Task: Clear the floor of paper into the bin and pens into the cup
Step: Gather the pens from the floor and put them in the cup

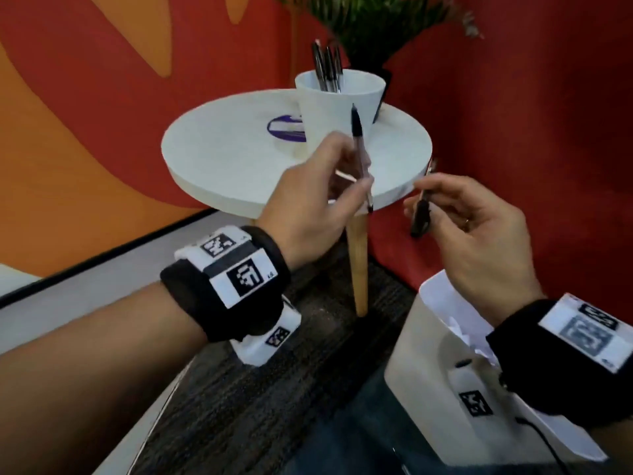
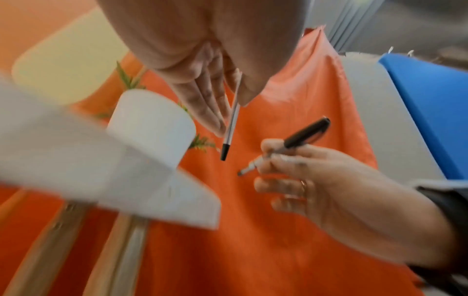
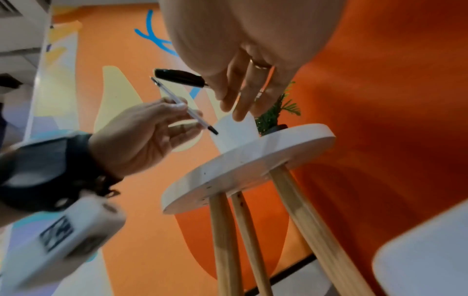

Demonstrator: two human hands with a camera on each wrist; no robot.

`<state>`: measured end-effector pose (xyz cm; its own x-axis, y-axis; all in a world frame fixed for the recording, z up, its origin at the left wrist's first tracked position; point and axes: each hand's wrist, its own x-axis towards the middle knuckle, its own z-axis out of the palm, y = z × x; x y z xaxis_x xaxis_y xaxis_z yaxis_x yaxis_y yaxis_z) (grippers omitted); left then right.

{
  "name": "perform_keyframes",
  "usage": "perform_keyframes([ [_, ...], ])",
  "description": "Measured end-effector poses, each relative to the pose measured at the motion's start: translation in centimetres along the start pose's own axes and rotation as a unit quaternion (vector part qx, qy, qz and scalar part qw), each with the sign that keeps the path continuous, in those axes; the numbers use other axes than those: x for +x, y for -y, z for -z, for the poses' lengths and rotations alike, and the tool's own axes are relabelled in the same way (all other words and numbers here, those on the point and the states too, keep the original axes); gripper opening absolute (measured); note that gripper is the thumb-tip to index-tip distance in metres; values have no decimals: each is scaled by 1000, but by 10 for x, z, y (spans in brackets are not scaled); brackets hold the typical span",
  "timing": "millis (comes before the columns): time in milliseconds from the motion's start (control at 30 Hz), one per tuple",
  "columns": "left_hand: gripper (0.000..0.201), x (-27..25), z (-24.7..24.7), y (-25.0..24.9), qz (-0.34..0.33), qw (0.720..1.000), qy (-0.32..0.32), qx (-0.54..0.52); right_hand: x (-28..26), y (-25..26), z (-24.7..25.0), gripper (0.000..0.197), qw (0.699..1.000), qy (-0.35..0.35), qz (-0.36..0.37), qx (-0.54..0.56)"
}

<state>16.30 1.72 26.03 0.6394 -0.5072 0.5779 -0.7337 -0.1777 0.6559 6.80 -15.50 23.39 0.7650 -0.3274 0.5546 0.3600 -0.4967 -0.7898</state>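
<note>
My left hand (image 1: 329, 186) pinches a clear ballpoint pen (image 1: 359, 149) with a black cap, held nearly upright in front of the white cup (image 1: 342, 104). Several pens (image 1: 327, 68) stand in that cup on the round white table (image 1: 222, 152). My right hand (image 1: 472, 221) pinches a black marker (image 1: 419, 217) near the table's right edge. From the left wrist, the ballpoint pen (image 2: 231, 124) points down beside the cup (image 2: 152, 124), and the marker (image 2: 303, 134) sits in the right hand (image 2: 316, 180). From the right wrist, the marker (image 3: 179, 77) and the ballpoint pen (image 3: 185, 108) cross above the table.
A white bin (image 1: 428, 354) with crumpled paper (image 1: 469, 337) inside stands at lower right, under my right wrist. The table has wooden legs (image 1: 358, 262). A potted plant (image 1: 373, 25) stands behind the cup against the red wall. A purple-rimmed object (image 1: 286, 130) lies on the table.
</note>
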Motion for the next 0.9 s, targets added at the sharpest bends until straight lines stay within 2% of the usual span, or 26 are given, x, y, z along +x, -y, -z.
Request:
perform_keyframes([
  [133, 12, 73, 30, -13, -56, 992, -102, 40, 41, 16, 8, 30, 998, -21, 45, -30],
  [267, 26, 131, 49, -5, -40, 978, -179, 102, 84, 37, 14, 23, 991, -60, 75, -88],
  [333, 25, 148, 50, 6, 5, 975, -174, 138, 104, 47, 14, 20, 987, -72, 86, -118],
  [433, 18, 156, 47, 27, 115, 965, -123, 203, 132, 60, 8, 24, 985, -76, 88, -128],
  [500, 18, 155, 45, 38, 161, 958, -95, 220, 146, 69, -2, 21, 985, -70, 89, -130],
  [700, 51, 152, 51, 41, 174, 965, -73, 184, 175, 77, -48, 17, 978, -1, 55, -199],
  [800, 50, 146, 55, 34, 160, 969, -83, 170, 183, 64, -63, 27, 961, 16, -10, -275],
  [900, 36, 132, 60, 28, 150, 971, -95, 157, 186, 52, -72, 30, 952, 8, -47, -303],
])
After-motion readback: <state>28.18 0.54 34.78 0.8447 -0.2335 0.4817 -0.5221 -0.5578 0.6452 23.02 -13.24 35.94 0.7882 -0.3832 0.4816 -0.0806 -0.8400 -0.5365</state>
